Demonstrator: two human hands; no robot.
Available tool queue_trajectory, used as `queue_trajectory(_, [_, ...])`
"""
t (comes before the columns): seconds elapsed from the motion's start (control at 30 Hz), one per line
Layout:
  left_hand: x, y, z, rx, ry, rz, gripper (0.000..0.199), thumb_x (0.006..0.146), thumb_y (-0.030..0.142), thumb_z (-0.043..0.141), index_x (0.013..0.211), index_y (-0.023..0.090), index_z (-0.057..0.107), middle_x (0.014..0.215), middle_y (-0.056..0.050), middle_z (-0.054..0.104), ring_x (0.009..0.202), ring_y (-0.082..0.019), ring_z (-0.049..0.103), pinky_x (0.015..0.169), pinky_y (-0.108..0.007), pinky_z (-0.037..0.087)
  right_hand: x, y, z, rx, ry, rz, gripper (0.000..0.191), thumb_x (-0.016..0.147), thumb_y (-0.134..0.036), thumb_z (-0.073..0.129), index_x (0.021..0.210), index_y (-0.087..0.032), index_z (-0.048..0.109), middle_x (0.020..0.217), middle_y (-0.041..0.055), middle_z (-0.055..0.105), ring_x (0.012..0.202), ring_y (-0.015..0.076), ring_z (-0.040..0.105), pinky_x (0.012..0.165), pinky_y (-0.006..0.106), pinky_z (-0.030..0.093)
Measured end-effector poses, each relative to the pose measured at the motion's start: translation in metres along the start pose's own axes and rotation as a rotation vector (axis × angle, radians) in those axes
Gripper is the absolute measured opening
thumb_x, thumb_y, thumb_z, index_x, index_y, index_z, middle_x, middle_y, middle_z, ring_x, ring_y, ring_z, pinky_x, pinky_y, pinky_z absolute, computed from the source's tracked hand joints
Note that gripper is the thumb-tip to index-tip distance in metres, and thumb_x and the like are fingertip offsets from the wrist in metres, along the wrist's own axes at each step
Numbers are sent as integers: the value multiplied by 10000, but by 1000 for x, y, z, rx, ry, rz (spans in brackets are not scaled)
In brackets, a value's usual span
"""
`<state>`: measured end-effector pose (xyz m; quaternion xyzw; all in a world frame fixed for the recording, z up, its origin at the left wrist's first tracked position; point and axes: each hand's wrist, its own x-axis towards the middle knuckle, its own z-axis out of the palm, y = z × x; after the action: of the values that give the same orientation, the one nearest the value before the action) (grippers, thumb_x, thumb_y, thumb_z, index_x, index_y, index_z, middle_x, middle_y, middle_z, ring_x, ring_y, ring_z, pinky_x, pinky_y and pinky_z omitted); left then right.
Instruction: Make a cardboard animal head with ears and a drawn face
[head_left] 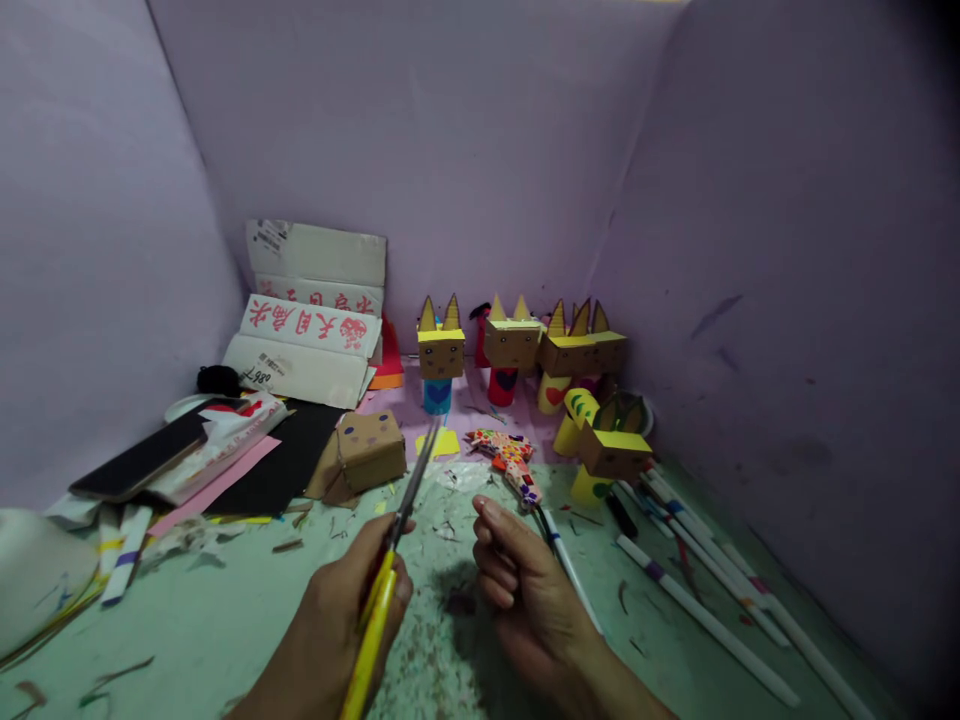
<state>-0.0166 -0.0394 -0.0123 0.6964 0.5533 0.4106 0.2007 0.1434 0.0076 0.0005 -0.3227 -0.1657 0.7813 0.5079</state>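
Note:
My left hand is closed round a pair of scissors with yellow handles, the dark blades pointing up and away. My right hand is raised beside it, thumb pressed to the curled fingers; anything between them is hidden or too small to make out. Beyond the left hand a brown cardboard box with drawn dots lies on the table. Ahead of the right hand is a flower-patterned glue gun, its cable trailing past this hand. A cardboard-headed figure on a yellow tube stands to its right.
Several more cardboard-headed figures stand at the back. White-barrelled markers lie at right. Printed cardboard leans at back left, near black paper and a dark phone. Scraps litter the green table; pale purple walls surround it.

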Motion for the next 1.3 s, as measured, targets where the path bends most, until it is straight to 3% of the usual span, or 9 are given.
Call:
queue_trajectory(0.1, [5, 5, -3, -171, 149, -82, 211, 813, 279, 489, 1020, 239, 480, 596, 52, 549, 415, -98, 494, 379, -174, 388, -2, 3, 0, 7, -6, 53, 373, 442, -311, 888, 638, -123, 632, 518, -76, 497, 355, -21, 238, 310, 107, 161])
queue_trajectory(0.23, [6, 13, -5, -234, 245, -197, 325, 737, 215, 592, 1035, 226, 463, 703, 44, 596, 451, -73, 484, 424, -164, 410, -3, 13, -3, -34, -43, 177, 380, 445, -302, 876, 709, -105, 685, 536, -66, 511, 356, -23, 229, 317, 119, 146])
queue_trajectory(0.33, [6, 19, -6, -228, 219, -240, 365, 729, 197, 584, 1067, 214, 445, 769, 32, 605, 464, -63, 458, 461, -177, 420, -4, 22, -4, -131, -53, 182, 359, 467, -323, 864, 696, -100, 700, 486, -78, 458, 353, -16, 226, 323, 130, 142])
queue_trajectory(0.47, [7, 23, -7, -318, 151, -339, 389, 703, 190, 598, 1059, 189, 442, 693, 41, 597, 539, -94, 529, 522, -191, 444, -6, 29, -4, -278, 9, 108, 402, 422, -383, 867, 680, -110, 725, 432, -83, 424, 341, 5, 258, 329, 155, 157])
queue_trajectory(0.6, [9, 22, -6, -385, 98, -408, 435, 673, 203, 627, 1063, 181, 436, 718, 21, 626, 522, -97, 526, 478, -190, 419, -6, 31, -4, -351, 43, 53, 362, 442, -386, 860, 654, -120, 736, 407, -79, 418, 345, 16, 242, 340, 186, 147])
queue_trajectory(0.77, [7, 21, -1, -397, 117, -382, 415, 675, 178, 612, 1055, 192, 446, 683, 48, 603, 526, -99, 552, 488, -190, 433, -3, 36, -6, -339, 43, 48, 291, 490, -369, 850, 614, -139, 724, 348, -97, 365, 360, 38, 259, 386, 197, 237])
queue_trajectory(1.0, [3, 18, 4, -299, 152, -338, 399, 700, 146, 589, 1074, 201, 462, 677, 62, 598, 550, -95, 573, 537, -186, 465, 2, 46, -12, -351, 47, 25, 326, 503, -377, 844, 679, -125, 735, 619, 33, 662, 582, 114, 529, 568, 219, 394])
queue_trajectory(1.3, [-6, 11, 11, -71, 224, -175, 359, 793, 194, 557, 1126, 251, 435, 754, 52, 626, 547, -93, 594, 527, -182, 492, 1, 48, -13, -526, 83, -108, 320, 596, -416, 778, 704, -116, 747, 629, 55, 676, 578, 138, 540, 568, 249, 404])
